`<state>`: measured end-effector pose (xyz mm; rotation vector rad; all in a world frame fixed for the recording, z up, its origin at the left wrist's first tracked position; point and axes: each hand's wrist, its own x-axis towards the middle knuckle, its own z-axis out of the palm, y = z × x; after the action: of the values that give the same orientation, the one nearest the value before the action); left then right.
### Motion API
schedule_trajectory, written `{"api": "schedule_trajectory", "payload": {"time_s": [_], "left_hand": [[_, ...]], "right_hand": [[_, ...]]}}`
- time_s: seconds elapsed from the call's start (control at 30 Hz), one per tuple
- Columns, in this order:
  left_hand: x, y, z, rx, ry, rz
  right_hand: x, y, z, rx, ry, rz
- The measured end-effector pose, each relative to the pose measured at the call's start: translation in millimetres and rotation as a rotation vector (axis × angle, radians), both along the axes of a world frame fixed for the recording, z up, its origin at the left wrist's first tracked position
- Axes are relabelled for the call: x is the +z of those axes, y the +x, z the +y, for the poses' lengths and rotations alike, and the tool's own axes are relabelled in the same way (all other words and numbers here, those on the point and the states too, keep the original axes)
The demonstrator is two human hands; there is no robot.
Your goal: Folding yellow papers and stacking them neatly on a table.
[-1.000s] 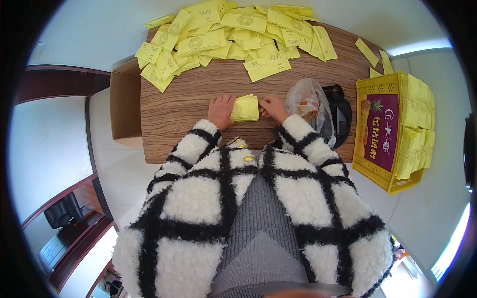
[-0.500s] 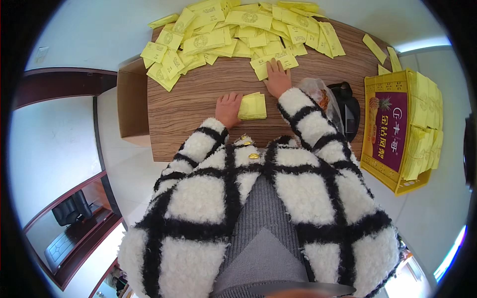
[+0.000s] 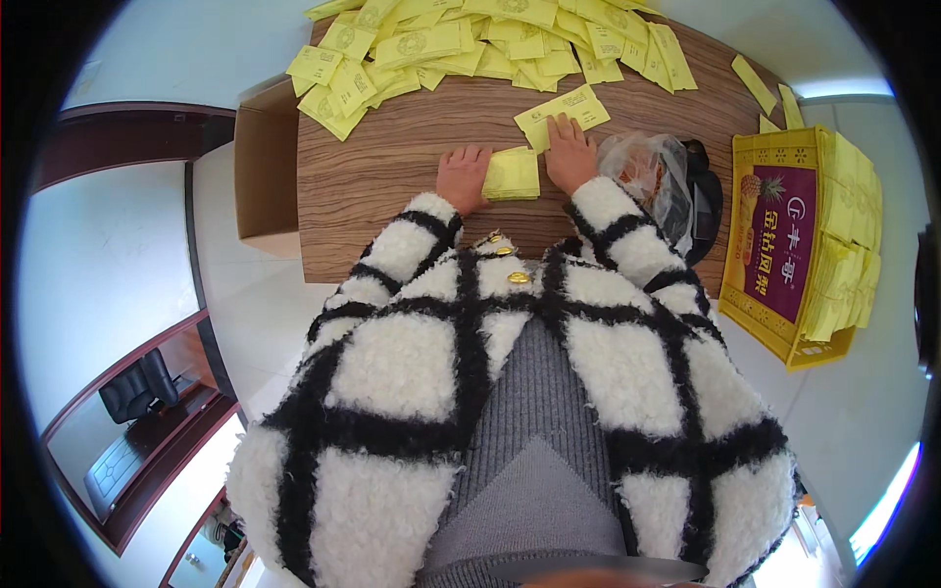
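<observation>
A small stack [image 3: 512, 174] of yellow packets lies on the table [image 3: 392, 127] in front of me, roughly rectangular, edges nearly even. My left hand [image 3: 464, 178] lies against its left side, fingers close together; I cannot tell whether they pinch it. Just beyond the stack's far right corner a single packet [image 3: 573, 103] lies slantwise. The fingertips of my right hand [image 3: 570, 155] rest on its near edge, fingers narrowly spaced; the thumb's hold I cannot make out.

I judge the step in hand to be gathering this packet to the stack. The next move seems to call for light, flat pressure and a slight turn, to square it up.

The packets look thin, papery and matte, with faint dark printing. Beyond them, a loose heap [image 3: 421, 44] of the same kind overlaps at all angles. The table has streaky brown woodgrain. To my right sits a crinkled, see-through bag [image 3: 642, 162]; farther right, a yellow crate [image 3: 774, 343] of rigid plastic holds packed rows. To my left stands a plain brown carton [image 3: 265, 176]. My sleeves [image 3: 627, 230] are fleecy, black-and-white check.
</observation>
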<state>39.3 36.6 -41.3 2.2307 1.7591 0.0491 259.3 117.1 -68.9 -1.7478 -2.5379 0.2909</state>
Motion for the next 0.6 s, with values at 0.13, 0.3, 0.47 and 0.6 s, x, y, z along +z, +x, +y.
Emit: {"api": "schedule_trajectory", "payload": {"time_s": [0.13,0.3,0.47,0.6], "left_hand": [[-1,0,-8,0.043,0.018,0.015],[-3,-2,-20,0.123,0.078,0.05],[-25,-8,-31,0.133,0.15,0.017],[-29,-11,-32,0.119,0.078,0.046]], "right_hand": [[6,-3,1,-0.064,-0.151,0.208],[17,-49,-42,0.289,0.121,0.309],[1,-66,-64,0.413,0.134,0.26],[-10,-63,-65,0.429,0.1,0.22]]}}
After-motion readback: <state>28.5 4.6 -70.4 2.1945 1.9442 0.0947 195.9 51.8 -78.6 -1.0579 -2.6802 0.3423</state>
